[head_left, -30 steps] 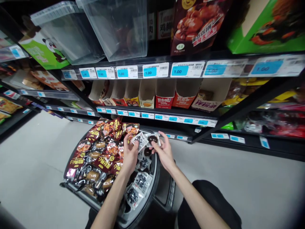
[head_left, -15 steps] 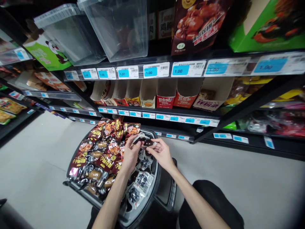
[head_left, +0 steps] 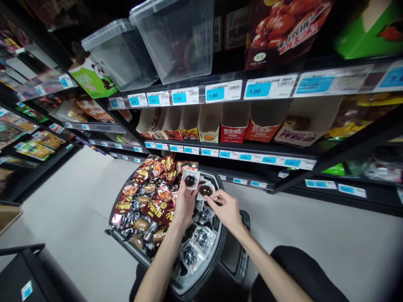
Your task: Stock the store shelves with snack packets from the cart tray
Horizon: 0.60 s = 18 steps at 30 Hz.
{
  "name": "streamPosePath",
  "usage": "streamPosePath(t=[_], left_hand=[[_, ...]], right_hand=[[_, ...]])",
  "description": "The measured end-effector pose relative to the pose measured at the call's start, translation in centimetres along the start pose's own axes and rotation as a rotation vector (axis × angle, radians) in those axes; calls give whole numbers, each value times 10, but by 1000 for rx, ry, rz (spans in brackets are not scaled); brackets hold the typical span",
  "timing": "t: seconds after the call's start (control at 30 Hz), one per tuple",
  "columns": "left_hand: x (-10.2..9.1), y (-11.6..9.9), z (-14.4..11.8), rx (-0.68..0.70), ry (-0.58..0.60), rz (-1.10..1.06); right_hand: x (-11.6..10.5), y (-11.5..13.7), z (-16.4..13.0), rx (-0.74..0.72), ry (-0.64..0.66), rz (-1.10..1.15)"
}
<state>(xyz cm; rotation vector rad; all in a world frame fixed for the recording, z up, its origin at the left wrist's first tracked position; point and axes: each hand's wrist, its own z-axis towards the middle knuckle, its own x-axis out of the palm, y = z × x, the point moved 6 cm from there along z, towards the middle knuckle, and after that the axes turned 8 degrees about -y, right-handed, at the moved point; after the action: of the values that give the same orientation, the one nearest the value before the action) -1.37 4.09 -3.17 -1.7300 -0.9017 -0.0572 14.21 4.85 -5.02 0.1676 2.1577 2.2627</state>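
Observation:
My left hand (head_left: 184, 206) is closed on a small clear-and-white packet (head_left: 190, 180) that holds a dark, round, egg-like piece, with the thumb on its lower edge. Close by on the right, a second egg packet (head_left: 206, 190) of the same look is pinched at its edge between the thumb and fingers of my right hand (head_left: 227, 208). Both hands are above a dark basket (head_left: 217, 260) heaped with snack packets. On its left side lie maroon snack packets (head_left: 155, 208) and pouches with brown pieces (head_left: 141, 224). White packets with black lettering (head_left: 203, 238) lie on its right side.
Ahead stands a black shelf with price tags (head_left: 217, 93). Clear plastic bins (head_left: 176, 46) and a maroon carton (head_left: 283, 37) are on its upper level. Open display boxes (head_left: 234, 130) line the lower level. A black cart or bin (head_left: 28, 272) is at lower left.
The two egg packets, close together before, now show apart, one in each hand. My left hand has tilted its packet upright. The whole view has shifted so the scene sits further right.

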Motion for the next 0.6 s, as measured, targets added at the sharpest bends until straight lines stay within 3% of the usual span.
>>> streamPosePath(t=[0.2, 0.37, 0.5, 0.6], left_hand=[[10, -3, -7, -46, 24, -53], [14, 0, -9, -68, 75, -19], [17, 11, -13, -113, 175, 29], [16, 15, -12, -107, 172, 73]], right_hand=[[-13, 0, 12, 49, -147, 200], [-9, -2, 14, 89, -83, 298], [-2, -13, 7, 54, 37, 99], [-1, -17, 7, -19, 68, -63]])
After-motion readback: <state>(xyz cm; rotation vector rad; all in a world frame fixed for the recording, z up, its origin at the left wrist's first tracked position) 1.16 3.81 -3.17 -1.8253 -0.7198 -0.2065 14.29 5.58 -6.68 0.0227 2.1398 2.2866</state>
